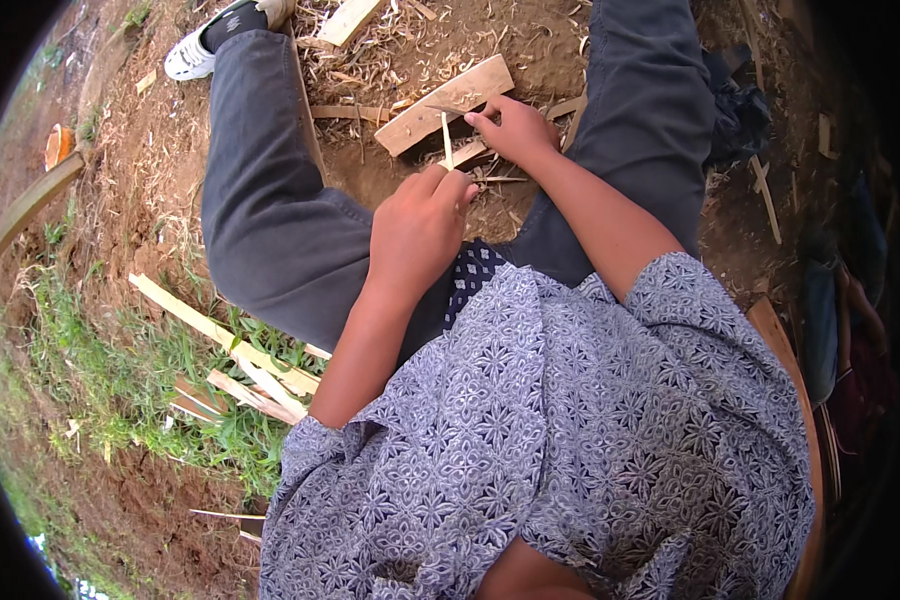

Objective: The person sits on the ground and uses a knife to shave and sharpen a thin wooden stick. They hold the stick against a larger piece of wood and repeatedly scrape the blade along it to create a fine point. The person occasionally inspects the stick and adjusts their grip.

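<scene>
My left hand (417, 225) is closed round the lower end of a narrow pale strip of wood (447, 140), which points away from me. To its right my right hand (518, 130) grips a small knife; its thin pointed blade (448, 109) juts left from the fingers, across the strip's far end. The handle is hidden in the hand. Beneath the blade and the strip's tip, a flat wooden board (488, 80) lies slantwise on the ground between my legs. Whether the strip touches the board I cannot tell.
Shavings and wood offcuts (350, 20) litter the brown soil ahead. Several long pale strips (195, 318) lie on the grass at my left. A dark crumpled cloth or bag (740, 110) is beside my right leg. Another person's blue-clad leg (821, 320) shows at far right.
</scene>
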A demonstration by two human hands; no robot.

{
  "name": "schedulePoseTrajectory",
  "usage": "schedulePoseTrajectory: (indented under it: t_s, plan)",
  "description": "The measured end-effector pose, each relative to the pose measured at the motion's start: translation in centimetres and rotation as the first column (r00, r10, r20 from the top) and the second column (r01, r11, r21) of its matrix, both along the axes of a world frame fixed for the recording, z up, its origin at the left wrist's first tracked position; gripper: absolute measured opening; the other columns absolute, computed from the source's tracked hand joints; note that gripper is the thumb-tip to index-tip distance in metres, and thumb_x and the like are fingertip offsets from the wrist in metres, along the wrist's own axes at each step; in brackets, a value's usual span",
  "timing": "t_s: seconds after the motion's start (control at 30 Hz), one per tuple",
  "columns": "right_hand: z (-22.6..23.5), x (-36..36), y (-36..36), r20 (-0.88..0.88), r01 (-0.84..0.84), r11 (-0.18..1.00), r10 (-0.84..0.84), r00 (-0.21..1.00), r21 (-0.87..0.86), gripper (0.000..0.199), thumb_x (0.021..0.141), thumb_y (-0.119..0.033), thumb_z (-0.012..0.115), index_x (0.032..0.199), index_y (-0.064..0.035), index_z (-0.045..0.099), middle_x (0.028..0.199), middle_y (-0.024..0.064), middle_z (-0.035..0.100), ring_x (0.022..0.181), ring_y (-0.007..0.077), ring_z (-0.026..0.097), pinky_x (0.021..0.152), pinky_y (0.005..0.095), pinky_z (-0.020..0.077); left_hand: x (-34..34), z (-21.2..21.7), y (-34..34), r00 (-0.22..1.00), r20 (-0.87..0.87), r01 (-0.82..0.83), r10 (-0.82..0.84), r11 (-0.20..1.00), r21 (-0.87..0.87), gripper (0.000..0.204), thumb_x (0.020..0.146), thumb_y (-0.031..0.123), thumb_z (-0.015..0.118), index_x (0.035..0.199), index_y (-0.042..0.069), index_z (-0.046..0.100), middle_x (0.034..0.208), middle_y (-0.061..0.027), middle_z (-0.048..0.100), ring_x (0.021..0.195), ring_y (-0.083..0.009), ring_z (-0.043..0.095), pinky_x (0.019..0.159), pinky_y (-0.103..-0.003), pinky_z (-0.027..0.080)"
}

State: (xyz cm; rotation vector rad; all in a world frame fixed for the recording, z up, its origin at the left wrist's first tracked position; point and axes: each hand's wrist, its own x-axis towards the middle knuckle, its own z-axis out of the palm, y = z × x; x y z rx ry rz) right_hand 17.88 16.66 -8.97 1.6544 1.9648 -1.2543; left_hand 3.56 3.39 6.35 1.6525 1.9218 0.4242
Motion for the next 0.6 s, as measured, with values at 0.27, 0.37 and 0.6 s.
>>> schedulePoseTrajectory:
  t_s: [0.27, 0.37, 0.6]
  plan:
    - [0.6, 0.8, 0.0, -0.155, -0.018, 0.995, 0.003, 0.988, -0.096, 0.048, 0.091, -0.062, 0.071, 0.105, -0.0169, 0.076, 0.102, 0.0096, 0.078, 0.098, 0.0301, 0.074, 0.085, 0.0456, 0.0551, -0.1, -0.9, -0.2, 0.998, 0.020, -0.060, 0.059, 0.995, 0.078, 0.011, 0.098, 0.022, 0.072, 0.101, 0.012, 0.070, 0.089, -0.0076, 0.072, 0.084, -0.0313, 0.069, 0.071, -0.044, 0.055]
    - [1.6, 0.5, -0.3, -0.173, -0.045, 0.998, 0.037, 0.984, -0.045, 0.047, 0.091, -0.060, 0.073, 0.104, -0.0153, 0.077, 0.094, 0.0099, 0.076, 0.092, 0.0285, 0.074, 0.079, 0.0429, 0.0548, -0.1, -0.7, -0.2, 0.998, 0.005, -0.057, 0.057, 0.996, 0.073, 0.011, 0.097, 0.023, 0.072, 0.100, 0.012, 0.071, 0.089, -0.0077, 0.073, 0.083, -0.0307, 0.070, 0.071, -0.044, 0.055]
    - [0.3, -0.8, 0.7, -0.013, -0.048, 0.998, 0.049, 0.999, 0.043, 0.047, 0.091, -0.062, 0.072, 0.106, -0.0177, 0.077, 0.095, 0.0092, 0.076, 0.092, 0.0298, 0.074, 0.078, 0.0438, 0.0552, 0.1, -0.6, 0.0, 0.998, -0.034, -0.047, 0.048, 0.998, 0.047, 0.012, 0.097, 0.024, 0.073, 0.099, 0.012, 0.071, 0.088, -0.0082, 0.073, 0.084, -0.0305, 0.070, 0.071, -0.044, 0.055]
